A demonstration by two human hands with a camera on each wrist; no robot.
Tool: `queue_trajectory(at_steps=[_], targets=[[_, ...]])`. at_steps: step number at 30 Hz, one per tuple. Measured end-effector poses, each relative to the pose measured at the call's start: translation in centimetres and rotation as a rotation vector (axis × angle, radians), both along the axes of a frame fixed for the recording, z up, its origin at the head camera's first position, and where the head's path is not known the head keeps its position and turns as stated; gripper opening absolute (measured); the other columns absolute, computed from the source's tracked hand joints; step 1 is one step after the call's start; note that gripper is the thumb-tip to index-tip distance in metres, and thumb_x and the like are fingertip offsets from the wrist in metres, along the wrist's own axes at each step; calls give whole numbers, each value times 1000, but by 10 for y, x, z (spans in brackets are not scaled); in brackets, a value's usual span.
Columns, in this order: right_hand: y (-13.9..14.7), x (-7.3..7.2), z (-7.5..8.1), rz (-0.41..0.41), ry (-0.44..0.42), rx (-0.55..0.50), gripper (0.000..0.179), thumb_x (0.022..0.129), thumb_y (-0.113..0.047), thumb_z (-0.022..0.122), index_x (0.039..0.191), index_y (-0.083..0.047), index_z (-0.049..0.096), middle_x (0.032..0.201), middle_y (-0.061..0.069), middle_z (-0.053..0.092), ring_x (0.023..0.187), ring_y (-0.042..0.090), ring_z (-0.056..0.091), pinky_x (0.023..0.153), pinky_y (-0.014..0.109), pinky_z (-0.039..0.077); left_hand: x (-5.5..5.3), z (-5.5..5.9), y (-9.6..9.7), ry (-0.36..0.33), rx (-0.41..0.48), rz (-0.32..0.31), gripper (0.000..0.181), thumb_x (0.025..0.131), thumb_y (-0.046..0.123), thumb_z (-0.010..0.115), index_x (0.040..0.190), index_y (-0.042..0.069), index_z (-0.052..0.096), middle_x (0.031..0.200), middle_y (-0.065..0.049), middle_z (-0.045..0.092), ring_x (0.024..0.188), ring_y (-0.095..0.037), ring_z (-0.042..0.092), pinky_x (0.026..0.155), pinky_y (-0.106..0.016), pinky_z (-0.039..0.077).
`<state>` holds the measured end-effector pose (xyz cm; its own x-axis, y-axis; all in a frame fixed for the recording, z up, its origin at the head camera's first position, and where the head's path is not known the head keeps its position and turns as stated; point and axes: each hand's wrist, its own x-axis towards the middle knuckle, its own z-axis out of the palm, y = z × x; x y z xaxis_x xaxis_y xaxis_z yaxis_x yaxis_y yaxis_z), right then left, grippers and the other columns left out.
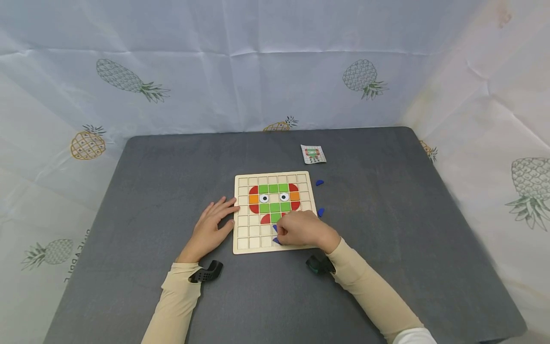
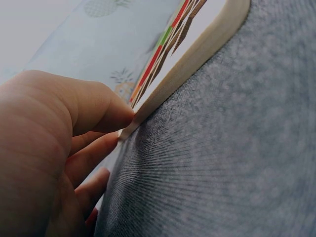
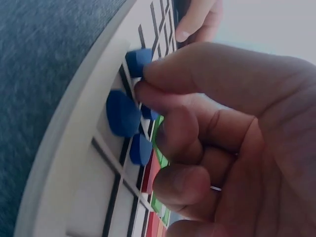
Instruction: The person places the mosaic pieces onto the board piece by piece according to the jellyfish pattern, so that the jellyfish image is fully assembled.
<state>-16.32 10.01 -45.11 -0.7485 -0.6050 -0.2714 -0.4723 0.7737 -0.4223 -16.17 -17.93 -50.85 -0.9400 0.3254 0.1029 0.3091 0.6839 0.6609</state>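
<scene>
A square wooden board (image 1: pixel 254 244) with a grid lies on the table, bearing green, red and orange pieces and two eye pieces (image 1: pixel 284 197). My left hand (image 1: pixel 209 231) rests at the board's left side, fingers spread, with the thumb against its edge in the left wrist view. Over the lower right of the board, my right hand (image 1: pixel 301 228) has its fingers curled. Its thumb and forefinger pinch at a small blue piece (image 3: pixel 138 62), seen in the right wrist view. Other blue pieces (image 3: pixel 123 112) sit in the grid beside those fingertips.
Two blue half-round pieces (image 1: pixel 320 182) lie on the dark grey table (image 1: pixel 172 172), right of the board. Beyond the board is a small pattern card (image 1: pixel 313 154). A pineapple-print cloth (image 1: pixel 240 91) hangs behind the table.
</scene>
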Motion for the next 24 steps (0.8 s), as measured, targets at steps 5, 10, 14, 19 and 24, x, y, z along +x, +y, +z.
queue_trajectory(at_steps=[5,10,14,19,24], targets=[[-1,1,1,-33,8,-16,21,92,-24,67,71,-24,67,60,-12,52,56,6,49,48,22,36,0,1,0,-5,-3,4,41,97,12,64,138,12,64,158,-6,48,154,-31,31,129,-52,12],[-4,1,1,-38,-7,-31,13,90,-29,71,78,-24,69,64,-12,55,58,6,50,52,26,40,-1,1,0,-8,-3,2,41,97,12,64,138,12,63,158,-5,48,155,-30,30,129,-52,12],[-6,0,-3,-33,-3,-27,15,92,-27,70,77,-23,69,61,-11,54,56,7,49,50,24,37,-1,1,0,-8,-3,2,41,97,12,64,138,12,63,158,-5,48,155,-30,30,129,-52,12],[-7,1,-4,-62,11,-15,21,93,-28,69,73,-23,68,59,-11,53,54,8,49,49,25,35,-1,1,0,-7,-3,-2,41,97,12,64,138,12,63,158,-5,48,155,-31,30,129,-52,12],[-8,3,-4,-89,18,-13,33,92,-28,69,60,-23,61,52,-11,45,50,8,45,46,24,29,0,1,0,-15,-3,-1,41,98,12,64,138,12,63,158,-5,47,155,-31,30,129,-52,11]])
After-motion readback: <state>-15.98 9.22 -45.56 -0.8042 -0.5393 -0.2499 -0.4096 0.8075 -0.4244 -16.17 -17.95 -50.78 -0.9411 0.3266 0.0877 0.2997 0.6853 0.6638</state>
